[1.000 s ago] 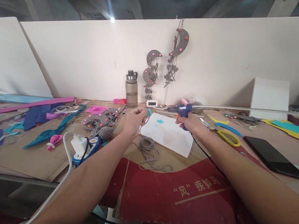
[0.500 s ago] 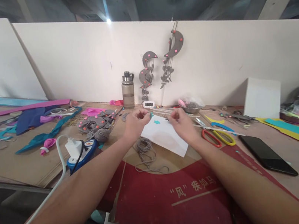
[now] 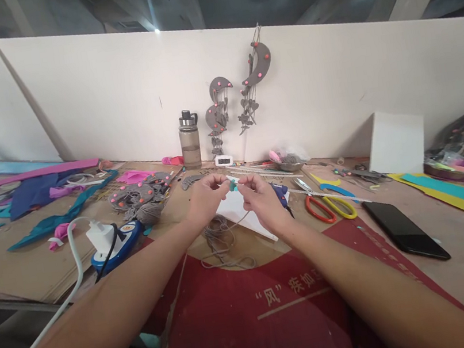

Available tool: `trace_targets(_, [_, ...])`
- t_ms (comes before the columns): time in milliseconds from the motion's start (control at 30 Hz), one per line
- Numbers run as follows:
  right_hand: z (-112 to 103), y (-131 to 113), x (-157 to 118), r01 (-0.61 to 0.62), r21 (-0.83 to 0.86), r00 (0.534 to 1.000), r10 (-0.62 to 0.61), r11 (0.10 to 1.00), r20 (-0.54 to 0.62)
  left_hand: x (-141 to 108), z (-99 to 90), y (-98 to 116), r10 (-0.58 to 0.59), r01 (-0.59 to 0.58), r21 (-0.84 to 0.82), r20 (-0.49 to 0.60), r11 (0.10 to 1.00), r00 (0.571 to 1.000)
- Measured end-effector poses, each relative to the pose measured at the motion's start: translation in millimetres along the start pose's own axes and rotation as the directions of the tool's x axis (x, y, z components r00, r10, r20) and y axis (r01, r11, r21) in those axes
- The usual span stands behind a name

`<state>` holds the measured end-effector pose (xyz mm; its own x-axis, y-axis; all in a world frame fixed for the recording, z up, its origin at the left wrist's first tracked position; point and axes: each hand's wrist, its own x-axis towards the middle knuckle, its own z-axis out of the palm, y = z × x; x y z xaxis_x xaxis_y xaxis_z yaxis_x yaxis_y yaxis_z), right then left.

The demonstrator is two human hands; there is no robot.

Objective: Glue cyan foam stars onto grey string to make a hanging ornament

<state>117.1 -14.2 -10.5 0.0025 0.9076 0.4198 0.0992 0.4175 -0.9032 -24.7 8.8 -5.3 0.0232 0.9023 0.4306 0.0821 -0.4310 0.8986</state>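
Just above a white sheet (image 3: 254, 222), my left hand (image 3: 211, 195) pinches a small teal piece (image 3: 232, 185) between thumb and fingertips. Close beside it on the right, my right hand (image 3: 261, 197) is closed on a grey cord, its fingertips at the teal piece. The cord runs down to a loose grey coil (image 3: 218, 235) on the brown and red cardboard (image 3: 251, 305). Partly hidden behind my right hand lies a dark blue object (image 3: 280, 194). Whether the cord touches the teal piece is too small to tell.
Red and yellow scissors (image 3: 330, 207) and a black phone (image 3: 405, 229) lie to the right. A bottle (image 3: 189, 142) and a small timer (image 3: 224, 161) stand at the back. A blue power socket (image 3: 118, 246) and grey felt pieces (image 3: 143, 193) are on the left.
My hands have come together at the teal piece. A cord now runs from my right hand. The blue object behind that hand has come into sight. The view has shifted slightly.
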Motion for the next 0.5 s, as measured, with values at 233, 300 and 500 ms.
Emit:
trace_targets(233, [-7.6, -3.3, 2.2, 0.093, -0.321, 0.989, -0.124, 0.942, -0.079, -2.3, 5.5, 0.1, -0.155, 0.189, -0.207, 0.171, 0.960, 0.973])
trace_targets(300, [-8.6, -5.0, 2.5, 0.096, -0.352, 0.988, -0.133, 0.931, -0.083, -2.9, 5.7, 0.9, -0.143, 0.178, -0.194, 0.181, 0.965, 0.973])
trace_targets(500, [-9.5, -3.8, 4.7, 0.084, -0.361, 0.988, -0.124, 0.929, -0.088, -3.7, 4.7, 2.7, -0.114, 0.149, -0.179, 0.194, 0.972, 0.974])
